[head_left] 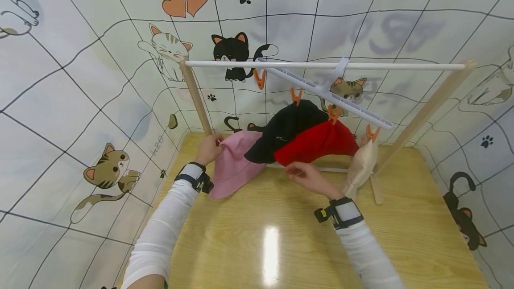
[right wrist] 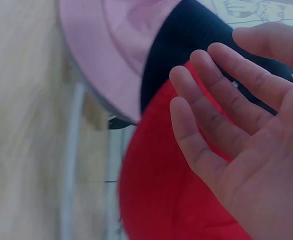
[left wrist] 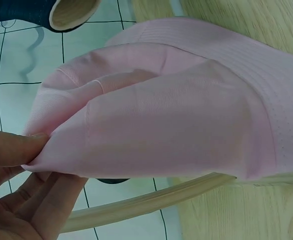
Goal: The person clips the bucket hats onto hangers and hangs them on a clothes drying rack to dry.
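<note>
My left hand (head_left: pixel 209 150) pinches the crown of a pink bucket hat (left wrist: pixel 176 120) between thumb and fingers, at the left end of the rack. Relaxed and holding nothing, my right hand (right wrist: pixel 256 115) is in front of a red hat (head_left: pixel 317 142). A black hat (head_left: pixel 287 128) hangs between the pink and red ones. Orange clips (head_left: pixel 296 96) fasten the black and red hats to a white hanger (head_left: pixel 321 90). At its right end a cream hat (head_left: pixel 362 164) hangs from another clip (head_left: pixel 372 133). The orange clip (head_left: pixel 260 79) at the hanger's left end holds nothing.
The hanger hooks on the white bar (head_left: pixel 225 63) of a rack with wooden posts (head_left: pixel 425 113). Beneath stands a wood-grain table (head_left: pixel 241 235). Cat-patterned cloth walls (head_left: pixel 100 101) enclose the back and sides.
</note>
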`<state>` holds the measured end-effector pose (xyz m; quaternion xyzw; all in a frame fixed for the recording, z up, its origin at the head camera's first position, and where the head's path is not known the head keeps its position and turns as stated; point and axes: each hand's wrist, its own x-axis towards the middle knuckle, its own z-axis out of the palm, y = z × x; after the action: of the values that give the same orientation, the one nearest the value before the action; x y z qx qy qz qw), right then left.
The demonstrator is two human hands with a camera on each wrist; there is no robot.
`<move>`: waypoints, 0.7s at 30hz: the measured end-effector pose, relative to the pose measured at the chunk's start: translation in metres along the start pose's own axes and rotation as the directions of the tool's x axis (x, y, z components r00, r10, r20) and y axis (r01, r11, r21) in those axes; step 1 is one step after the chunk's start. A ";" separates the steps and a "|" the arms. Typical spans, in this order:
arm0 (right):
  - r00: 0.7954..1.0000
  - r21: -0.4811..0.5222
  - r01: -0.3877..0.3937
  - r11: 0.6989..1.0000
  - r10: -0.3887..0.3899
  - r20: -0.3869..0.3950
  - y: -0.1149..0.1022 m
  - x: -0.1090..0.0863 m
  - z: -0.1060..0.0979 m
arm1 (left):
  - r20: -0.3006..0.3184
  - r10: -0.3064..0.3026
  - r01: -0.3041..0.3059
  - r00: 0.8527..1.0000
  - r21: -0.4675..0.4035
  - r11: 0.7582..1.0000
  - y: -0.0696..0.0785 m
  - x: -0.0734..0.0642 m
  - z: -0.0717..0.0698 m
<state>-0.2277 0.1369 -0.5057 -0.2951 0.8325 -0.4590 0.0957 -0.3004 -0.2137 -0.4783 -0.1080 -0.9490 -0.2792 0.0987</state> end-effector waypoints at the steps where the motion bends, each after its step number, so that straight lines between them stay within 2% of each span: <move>1: 1.000 0.000 0.005 1.000 -0.005 -0.007 -0.004 0.003 -0.002 | -0.001 0.000 0.000 1.000 0.005 1.000 0.001 0.000 -0.001; 10: 0.998 -0.021 0.046 0.999 -0.047 -0.042 -0.030 0.026 -0.012 | -0.009 0.035 -0.035 0.999 0.017 0.999 0.010 0.002 -0.010; 15: 0.998 -0.034 0.025 0.999 -0.027 -0.053 -0.041 0.036 -0.015 | -0.037 0.053 -0.054 0.998 -0.020 0.998 0.017 0.005 -0.020; 21: 0.996 -0.017 0.002 1.000 -0.004 -0.089 -0.052 0.046 -0.022 | -0.090 0.081 -0.083 0.993 -0.012 0.996 0.018 0.012 -0.026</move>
<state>-0.2538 0.1046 -0.4456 -0.2764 0.8394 -0.4648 0.0552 -0.3041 -0.2115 -0.4448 -0.1351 -0.9362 -0.2870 0.1515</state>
